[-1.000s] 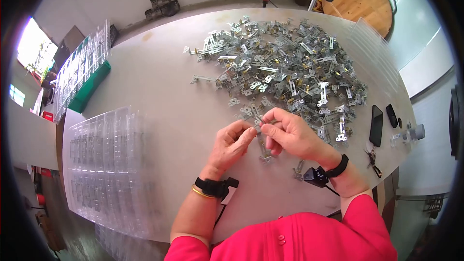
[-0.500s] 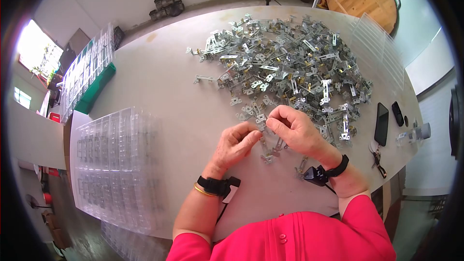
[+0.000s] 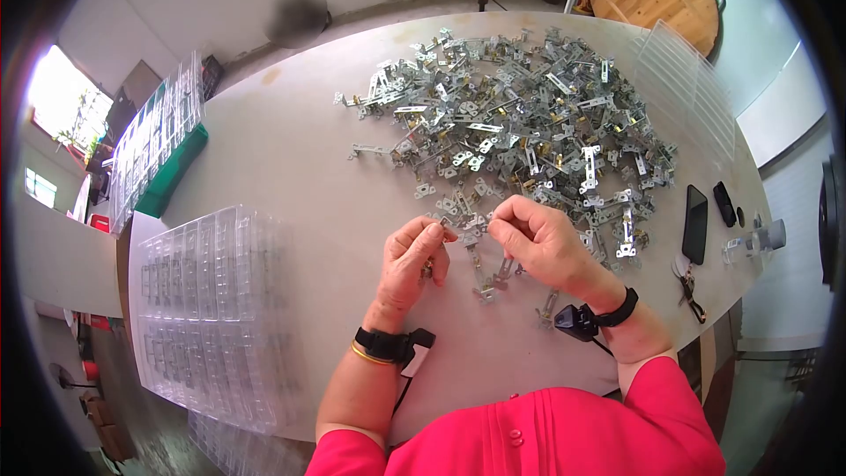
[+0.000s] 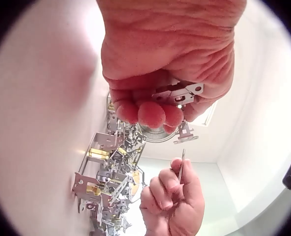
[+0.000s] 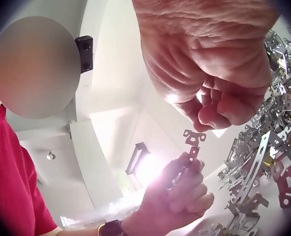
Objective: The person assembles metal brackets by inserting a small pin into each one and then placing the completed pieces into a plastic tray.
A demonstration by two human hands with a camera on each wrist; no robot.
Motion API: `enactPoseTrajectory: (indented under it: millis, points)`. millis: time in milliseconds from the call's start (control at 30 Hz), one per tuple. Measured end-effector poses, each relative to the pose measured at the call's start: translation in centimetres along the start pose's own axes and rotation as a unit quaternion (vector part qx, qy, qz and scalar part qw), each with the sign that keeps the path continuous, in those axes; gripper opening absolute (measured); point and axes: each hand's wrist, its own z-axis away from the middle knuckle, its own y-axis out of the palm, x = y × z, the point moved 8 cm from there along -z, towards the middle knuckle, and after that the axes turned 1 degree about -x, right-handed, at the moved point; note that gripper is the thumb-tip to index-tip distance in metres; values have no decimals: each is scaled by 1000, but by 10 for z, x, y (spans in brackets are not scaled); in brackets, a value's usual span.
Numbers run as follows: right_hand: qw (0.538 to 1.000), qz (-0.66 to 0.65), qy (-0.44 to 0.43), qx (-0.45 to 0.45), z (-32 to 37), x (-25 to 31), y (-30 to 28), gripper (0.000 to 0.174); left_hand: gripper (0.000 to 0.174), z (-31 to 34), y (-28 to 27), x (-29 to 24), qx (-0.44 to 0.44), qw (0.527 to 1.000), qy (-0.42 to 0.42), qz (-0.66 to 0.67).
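Note:
In the head view my left hand [image 3: 410, 266] is over the table in front of the pile, its fingers curled round a metal bracket. The left wrist view shows that bracket [image 4: 180, 93] across the palm, with its slotted end jutting past the fingertips. The right wrist view shows the holed end standing up from the left thumb and fingers. My right hand [image 3: 539, 242], a short way to the right, pinches a thin, pointed metal piece [image 4: 183, 160] between thumb and forefinger. A heap of silvery metal brackets [image 3: 520, 123] with brass-coloured parts lies just beyond both hands.
Clear plastic trays [image 3: 207, 282] are stacked at the left, with more trays over a green crate [image 3: 174, 172] behind. At the right are another clear tray [image 3: 687, 92], a phone [image 3: 695, 225], pliers [image 3: 689, 286] and a small bottle [image 3: 765, 238]. Loose brackets [image 3: 500, 273] lie near the right hand.
The hands were close together at the fingertips and have come apart. My left hand has shifted slightly left and turned, so brass-coloured metal shows at its fingers; the right hand has moved little.

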Motion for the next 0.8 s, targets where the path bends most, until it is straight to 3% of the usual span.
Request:
enactPoseTrajectory:
  millis: [100,633,800]
  points:
    - [998,67,4,-3,2,9,-1,13,32,0,-1,0,2,1000,2,9]
    - [995,100,-9,-13,3,13,0,12,28,1,-1,-1,2,999,3,-41]
    - [989,141,-30,-7,5,16,-1,14,28,3,8,-5,21,990,-1,-140]
